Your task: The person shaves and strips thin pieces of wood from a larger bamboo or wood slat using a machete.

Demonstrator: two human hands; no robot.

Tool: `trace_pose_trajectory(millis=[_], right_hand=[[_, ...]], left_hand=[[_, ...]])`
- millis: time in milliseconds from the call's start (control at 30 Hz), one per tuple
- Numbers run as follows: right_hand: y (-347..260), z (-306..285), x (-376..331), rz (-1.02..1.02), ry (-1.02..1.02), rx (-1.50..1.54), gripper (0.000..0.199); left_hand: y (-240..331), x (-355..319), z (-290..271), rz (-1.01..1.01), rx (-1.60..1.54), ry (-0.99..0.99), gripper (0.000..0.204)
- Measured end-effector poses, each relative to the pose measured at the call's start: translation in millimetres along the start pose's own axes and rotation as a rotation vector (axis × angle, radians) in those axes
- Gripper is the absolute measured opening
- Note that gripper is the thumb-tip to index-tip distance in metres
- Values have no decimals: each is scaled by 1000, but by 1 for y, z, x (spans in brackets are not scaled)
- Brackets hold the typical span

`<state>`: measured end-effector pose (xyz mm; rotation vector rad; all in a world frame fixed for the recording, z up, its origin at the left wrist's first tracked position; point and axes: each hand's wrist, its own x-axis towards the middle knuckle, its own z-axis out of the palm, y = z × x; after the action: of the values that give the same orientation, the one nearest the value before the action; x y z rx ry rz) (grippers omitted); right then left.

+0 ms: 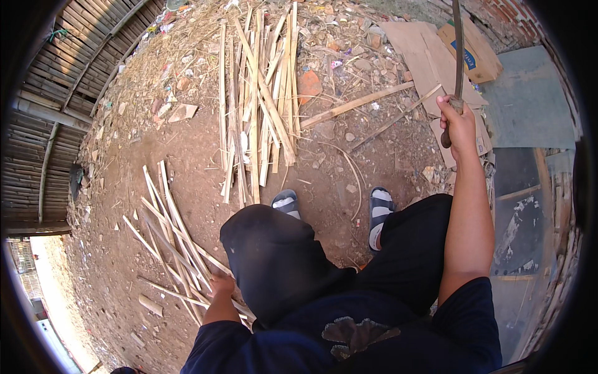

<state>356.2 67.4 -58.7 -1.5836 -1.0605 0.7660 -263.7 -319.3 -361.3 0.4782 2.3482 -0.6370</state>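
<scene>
In my raised right hand (461,128) is a machete, its dark handle wrapped by my fingers and its long blade (459,53) pointing up and away from me. My left hand (221,285) is low beside my left leg, fingers curled at a loose pile of bamboo strips (177,240) and closed on a strip there; the fingertips are partly hidden. Straight ahead, beyond my sandalled feet, lies a larger heap of split bamboo strips (255,106), mostly running away from me, some crossing.
Two longer bamboo pieces (361,106) slant to the right of the heap. Flattened cardboard (408,43), a cardboard box (476,56) and grey sheets (526,100) lie on the right. A woven bamboo wall (50,124) stands left. Rubble and litter cover the far dirt ground.
</scene>
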Motion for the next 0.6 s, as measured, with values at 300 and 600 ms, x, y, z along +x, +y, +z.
trace_pose_trajectory(millis=[300, 600], right_hand=[[-1, -3, -5, 5, 33, 12, 27], [-8, 7, -5, 10, 8, 76, 30]], left_hand=[[18, 48, -3, 198, -196, 251, 64], [160, 64, -44, 1003, -425, 243, 51]])
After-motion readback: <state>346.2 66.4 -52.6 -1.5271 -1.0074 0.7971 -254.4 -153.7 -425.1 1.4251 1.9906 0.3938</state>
